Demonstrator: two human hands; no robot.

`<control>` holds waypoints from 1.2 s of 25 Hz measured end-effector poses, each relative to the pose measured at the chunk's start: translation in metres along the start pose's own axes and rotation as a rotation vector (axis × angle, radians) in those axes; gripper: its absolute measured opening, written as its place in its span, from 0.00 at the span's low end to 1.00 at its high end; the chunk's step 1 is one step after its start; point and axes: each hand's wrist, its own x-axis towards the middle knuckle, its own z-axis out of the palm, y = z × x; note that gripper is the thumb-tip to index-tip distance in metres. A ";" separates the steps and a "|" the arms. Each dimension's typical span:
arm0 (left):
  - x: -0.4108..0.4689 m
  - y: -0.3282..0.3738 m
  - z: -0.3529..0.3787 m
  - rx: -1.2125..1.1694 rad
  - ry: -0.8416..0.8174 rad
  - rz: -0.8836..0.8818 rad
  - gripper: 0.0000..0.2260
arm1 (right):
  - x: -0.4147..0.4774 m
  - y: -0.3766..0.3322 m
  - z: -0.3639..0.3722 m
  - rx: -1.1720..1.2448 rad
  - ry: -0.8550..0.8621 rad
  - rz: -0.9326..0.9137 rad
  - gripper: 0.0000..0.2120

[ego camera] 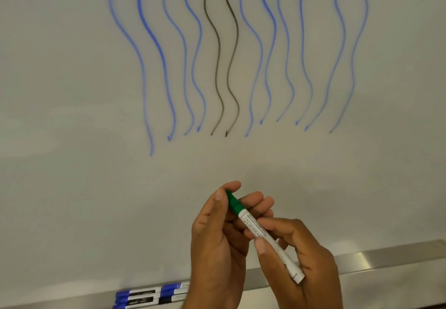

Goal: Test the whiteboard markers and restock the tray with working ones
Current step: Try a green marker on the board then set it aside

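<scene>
A white whiteboard [72, 91] fills nearly the whole view, with a metal tray [386, 258] running along its lower edge and rising toward the right. Nearest the camera, two bare hands meet low in the centre, their wrists cut off by the bottom edge. The right hand [306, 260] is curled around the white barrel of a green marker [263, 236], thumb pressed on the printed label; the small print is too blurred to read. The left hand [217, 238] pinches the marker's green cap [233, 201] between thumb and fingertips, and the cap's tip is hidden behind them. The marker slants from lower right up to upper left. Whether the cap is fully seated cannot be told. Just behind the left hand, a cluster of blue-capped markers [149, 296] lies in the tray at the bottom left, partly covered by the hand, so their number is unclear. Farther up the board hang wavy vertical test strokes: many blue lines [166, 72] and two black lines [218, 50] among them, their tops cut off by the upper edge.
</scene>
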 end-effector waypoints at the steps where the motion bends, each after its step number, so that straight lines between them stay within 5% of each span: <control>1: -0.002 -0.004 0.000 0.005 0.016 0.001 0.16 | -0.001 0.002 -0.001 0.002 -0.009 -0.001 0.27; 9: -0.019 -0.033 -0.003 0.008 0.088 0.003 0.13 | -0.025 0.027 -0.003 0.034 -0.014 0.046 0.22; 13: -0.021 -0.043 -0.015 0.056 0.052 -0.019 0.14 | -0.031 0.037 -0.010 0.106 -0.067 0.060 0.11; 17: -0.024 -0.070 -0.036 0.152 0.040 -0.072 0.11 | -0.042 0.062 -0.029 0.210 -0.063 0.233 0.09; 21: -0.031 -0.109 -0.067 0.360 0.069 -0.116 0.10 | -0.074 0.104 -0.049 0.095 -0.099 0.442 0.07; 30: -0.080 -0.241 -0.137 0.869 0.018 -0.435 0.10 | -0.211 0.202 -0.074 -0.369 -0.499 0.834 0.10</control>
